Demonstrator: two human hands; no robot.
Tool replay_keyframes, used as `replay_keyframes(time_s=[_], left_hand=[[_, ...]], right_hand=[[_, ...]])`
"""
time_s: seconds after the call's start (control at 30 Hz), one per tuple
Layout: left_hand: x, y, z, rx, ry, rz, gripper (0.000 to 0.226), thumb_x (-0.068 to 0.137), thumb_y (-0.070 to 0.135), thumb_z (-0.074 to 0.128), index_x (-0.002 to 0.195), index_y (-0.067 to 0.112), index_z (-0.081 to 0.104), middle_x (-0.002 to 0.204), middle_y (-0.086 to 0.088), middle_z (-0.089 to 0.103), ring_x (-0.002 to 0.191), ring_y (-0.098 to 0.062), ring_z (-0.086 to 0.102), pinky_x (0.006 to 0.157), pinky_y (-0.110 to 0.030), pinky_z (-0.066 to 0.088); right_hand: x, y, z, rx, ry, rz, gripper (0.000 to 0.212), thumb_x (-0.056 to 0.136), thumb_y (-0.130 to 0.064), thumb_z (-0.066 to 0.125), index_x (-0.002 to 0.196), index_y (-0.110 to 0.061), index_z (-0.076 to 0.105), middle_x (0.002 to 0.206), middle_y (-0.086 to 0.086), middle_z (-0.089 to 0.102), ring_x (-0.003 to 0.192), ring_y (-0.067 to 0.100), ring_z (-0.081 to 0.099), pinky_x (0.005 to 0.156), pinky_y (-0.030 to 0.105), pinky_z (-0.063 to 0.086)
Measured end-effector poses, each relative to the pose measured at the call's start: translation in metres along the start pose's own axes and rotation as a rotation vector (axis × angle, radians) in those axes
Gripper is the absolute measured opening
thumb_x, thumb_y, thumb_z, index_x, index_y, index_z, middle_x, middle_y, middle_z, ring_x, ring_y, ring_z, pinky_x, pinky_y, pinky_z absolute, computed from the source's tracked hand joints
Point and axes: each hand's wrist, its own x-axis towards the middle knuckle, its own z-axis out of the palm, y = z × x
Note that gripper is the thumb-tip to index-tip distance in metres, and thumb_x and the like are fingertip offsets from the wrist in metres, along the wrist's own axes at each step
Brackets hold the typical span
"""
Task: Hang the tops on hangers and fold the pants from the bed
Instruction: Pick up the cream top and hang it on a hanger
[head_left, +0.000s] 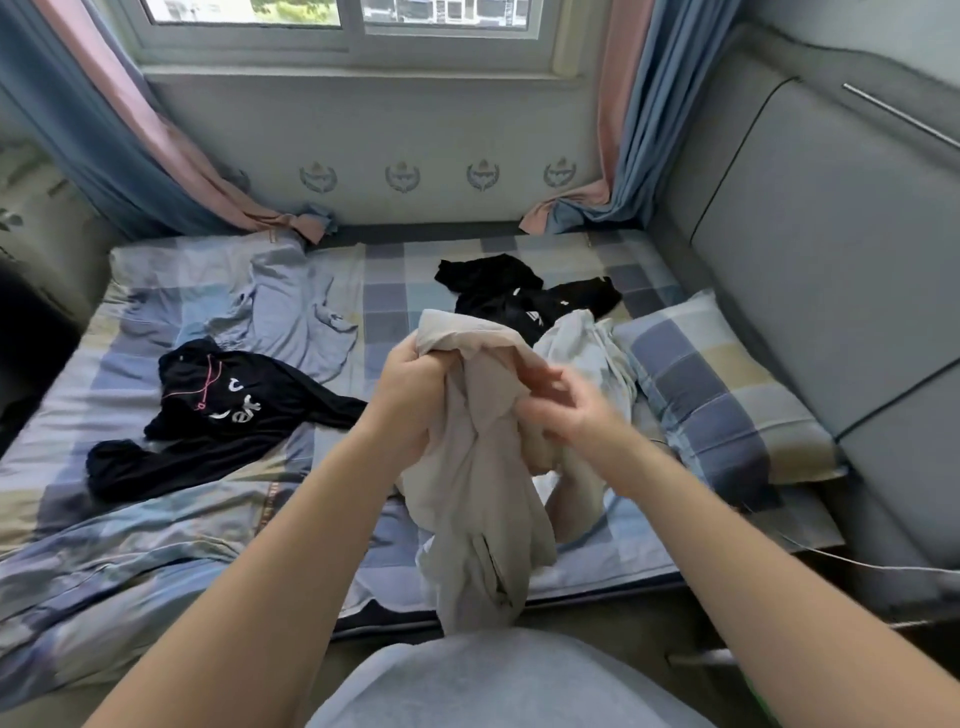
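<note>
Two bare hands meet over the middle of the bed (395, 291), seen from the single head view. The left hand (415, 384) has its grip closed around a bunched upper edge of a beige garment (467, 467), which hangs crumpled from that fist down past the bed's near edge; whether it is a top or pants cannot be told. The right hand (566, 410) is blurred, its fingers loosely spread and touching the same cloth on the other side.

Open checked sheet lies between the clothes, with the widest bare patch in the middle toward the window wall (363, 140). The bed is hemmed in by that wall at the far side and a grey padded headboard (831, 249) on the right.

On the left part of the bed lies a black top with white lettering and a pink cord (218, 410), spread and wrinkled, beside a rumpled pale-blue garment (291, 306). Farther back sits a heap of black clothes (519, 296), touching a pale grey-white garment (587, 348) just behind the hands. A checked pillow (722, 395) rests against the headboard.
</note>
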Motion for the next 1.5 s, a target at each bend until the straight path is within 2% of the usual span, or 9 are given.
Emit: replay_keyframes(time_s=[0.17,0.3,0.4,0.5,0.67,0.77,0.9,1.13,1.5], left_hand=[[-0.002,-0.008,0.022,-0.126,-0.025,-0.139,0.039,0.102,0.006,0.047,0.082,0.015,0.08,0.089,-0.009,0.077,0.082,-0.02,0.075,0.063,-0.027,0.058],[0.002,-0.007,0.024,-0.176,0.013,-0.18,0.049,0.103,0.016,0.049,0.066,0.025,0.081,0.083,-0.002,0.078,0.077,-0.012,0.076,0.059,-0.022,0.057],[0.01,-0.006,0.019,-0.041,0.124,-0.139,0.025,0.102,0.019,0.052,0.102,0.016,0.077,0.108,-0.006,0.075,0.103,-0.02,0.071,0.089,-0.035,0.058],[0.011,-0.013,0.014,0.143,0.166,-0.143,0.043,0.095,0.025,0.067,0.133,0.012,0.053,0.131,0.001,0.059,0.121,-0.019,0.058,0.106,-0.04,0.046],[-0.01,-0.039,0.026,0.39,-0.144,-0.144,0.029,0.089,0.029,0.075,0.115,0.021,0.064,0.106,0.014,0.072,0.083,0.012,0.066,0.063,-0.006,0.046],[-0.026,-0.065,0.037,0.5,-0.451,-0.279,0.044,0.084,0.037,0.08,0.122,0.024,0.062,0.112,0.007,0.073,0.097,-0.002,0.07,0.079,-0.02,0.057],[-0.032,-0.088,0.047,0.518,-0.266,-0.143,0.016,0.097,0.017,0.06,0.102,0.028,0.071,0.097,0.006,0.075,0.095,-0.017,0.071,0.083,-0.039,0.06],[0.0,-0.041,0.026,0.027,0.036,-0.124,0.021,0.104,0.025,0.053,0.1,0.018,0.072,0.094,-0.009,0.077,0.086,-0.023,0.074,0.073,-0.037,0.061],[0.007,-0.025,0.023,-0.034,0.045,-0.232,0.034,0.096,0.044,0.063,0.11,0.013,0.068,0.102,-0.014,0.069,0.087,-0.032,0.064,0.079,-0.044,0.056]], right_hand=[[-0.015,0.057,0.01,-0.287,-0.155,0.109,0.069,0.081,-0.04,0.079,0.133,-0.05,0.035,0.125,-0.031,0.052,0.113,-0.008,0.053,0.093,0.018,0.049],[-0.013,0.082,0.006,-0.437,-0.04,0.214,0.016,0.099,-0.029,0.06,0.106,-0.018,0.069,0.094,-0.002,0.069,0.093,0.021,0.063,0.078,0.034,0.051],[-0.011,0.08,-0.007,-0.366,0.03,0.22,0.025,0.1,-0.02,0.054,0.078,-0.011,0.061,0.074,0.005,0.061,0.072,0.019,0.055,0.066,0.031,0.039],[-0.006,0.064,-0.018,-0.223,0.13,0.253,0.019,0.1,-0.014,0.054,0.086,-0.007,0.064,0.078,0.011,0.06,0.07,0.019,0.056,0.06,0.026,0.042],[0.008,0.024,-0.027,0.112,0.271,0.227,0.015,0.102,-0.012,0.054,0.094,-0.002,0.061,0.09,0.018,0.059,0.082,0.029,0.057,0.073,0.042,0.047],[0.013,0.0,-0.026,0.367,0.301,0.188,0.015,0.103,-0.013,0.052,0.102,-0.002,0.061,0.089,0.018,0.064,0.081,0.028,0.063,0.082,0.042,0.052],[0.007,-0.022,-0.032,0.686,0.163,0.071,0.022,0.105,-0.015,0.047,0.115,-0.001,0.061,0.095,0.014,0.07,0.084,0.022,0.07,0.081,0.035,0.059],[-0.018,0.018,-0.029,-0.021,-0.018,0.117,0.085,0.086,-0.039,0.076,0.155,-0.027,0.028,0.144,-0.007,0.048,0.128,0.01,0.052,0.089,0.016,0.046],[-0.006,0.035,-0.018,0.11,0.234,0.188,0.011,0.1,-0.009,0.058,0.104,-0.003,0.066,0.081,0.014,0.065,0.06,0.021,0.065,0.05,0.033,0.054]])
